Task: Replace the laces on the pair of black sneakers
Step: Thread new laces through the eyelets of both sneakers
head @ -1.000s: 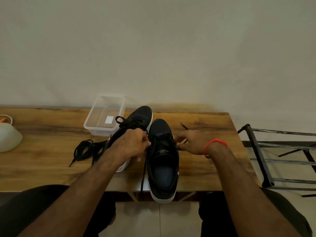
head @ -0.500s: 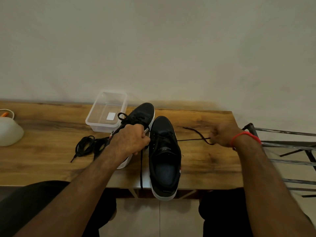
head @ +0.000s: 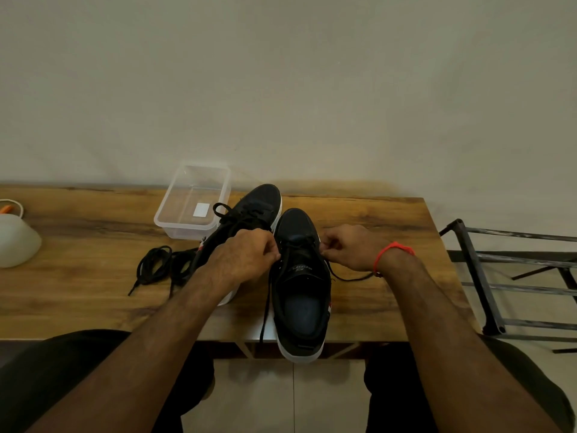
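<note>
Far left: white bowl-like object (head: pixel 17 242) cut off by the frame edge, open wooden worktop (head: pixel 87 307) between it and the loose black laces (head: pixel 159 267), which are bundled with their ends trailing toward the near edge. Behind them, a clear plastic container (head: pixel 193 201) sits near the wall-side edge, just beside the toe of the left sneaker (head: pixel 249 210). That one is laced, black with a white sole, angled, partly hidden by my left hand (head: pixel 243 257).

My left hand is curled at the left eyelet row of the right sneaker (head: pixel 301 285), fingertips pinching the lace (head: pixel 265 310); one end hangs past the near worktop edge. The right sneaker is black with a white sole, tongue showing, only partly laced near the toe, heel overhanging the near edge.

My right hand (head: pixel 349 248), red wrist band (head: pixel 393 251), pinches the same lace at the right eyelets; slack loops on the worktop beneath the wrist. Bare worktop to the right edge, then a metal rack (head: pixel 487 285) standing apart.
</note>
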{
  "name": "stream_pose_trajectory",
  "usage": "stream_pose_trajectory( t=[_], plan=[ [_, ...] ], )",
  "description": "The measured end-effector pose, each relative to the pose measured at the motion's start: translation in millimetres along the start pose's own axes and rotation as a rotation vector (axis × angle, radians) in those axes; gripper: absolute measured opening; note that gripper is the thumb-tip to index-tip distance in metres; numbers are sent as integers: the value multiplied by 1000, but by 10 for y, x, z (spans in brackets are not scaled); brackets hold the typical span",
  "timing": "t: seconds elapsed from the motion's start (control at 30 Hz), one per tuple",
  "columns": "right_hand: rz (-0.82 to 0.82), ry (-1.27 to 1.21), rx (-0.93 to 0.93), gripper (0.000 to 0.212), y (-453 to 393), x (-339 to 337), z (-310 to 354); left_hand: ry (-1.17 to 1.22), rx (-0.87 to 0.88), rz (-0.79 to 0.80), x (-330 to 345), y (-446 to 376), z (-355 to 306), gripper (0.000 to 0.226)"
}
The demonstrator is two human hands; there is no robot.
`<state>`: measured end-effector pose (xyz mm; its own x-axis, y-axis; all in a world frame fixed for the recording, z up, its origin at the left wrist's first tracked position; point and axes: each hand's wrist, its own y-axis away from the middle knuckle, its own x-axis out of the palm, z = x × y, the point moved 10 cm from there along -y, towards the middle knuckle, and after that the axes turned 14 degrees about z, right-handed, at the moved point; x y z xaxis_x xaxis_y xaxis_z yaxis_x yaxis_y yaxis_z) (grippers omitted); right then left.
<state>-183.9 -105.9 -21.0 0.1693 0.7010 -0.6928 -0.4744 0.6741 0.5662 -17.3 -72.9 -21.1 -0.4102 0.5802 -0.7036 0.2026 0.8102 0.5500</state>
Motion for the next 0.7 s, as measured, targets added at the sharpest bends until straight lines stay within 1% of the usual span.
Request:
stream_pose_trajectory(
  t=[0.13, 0.23, 0.33, 0.43, 0.5, 0.6, 0.7],
  plan=[
    [11, 8, -4, 8, 21, 18, 25, 1, -7, -23, 4, -8, -1, 9],
    [72, 1, 27, 10, 43, 45, -34, -11, -51, -84, -79, 12, 42, 11],
    [111, -6, 72, 10, 74, 41, -134, 0, -71, -64, -72, 17, 77, 10],
    [90, -18, 49, 10, 55, 40, -115, 35, -33, -14, 4, -7, 54, 5],
    [78, -30, 23, 8, 33, 57, -78, 58, 0, 2, 33, -22, 17, 6],
    [49, -8, 8, 5, 12, 42, -38, 66, 23, -12, 27, -30, -16, 8],
    [23, 1, -7, 7, 24, 2, -16, 51, 17, -50, -17, -20, -4, 6]
  ],
)
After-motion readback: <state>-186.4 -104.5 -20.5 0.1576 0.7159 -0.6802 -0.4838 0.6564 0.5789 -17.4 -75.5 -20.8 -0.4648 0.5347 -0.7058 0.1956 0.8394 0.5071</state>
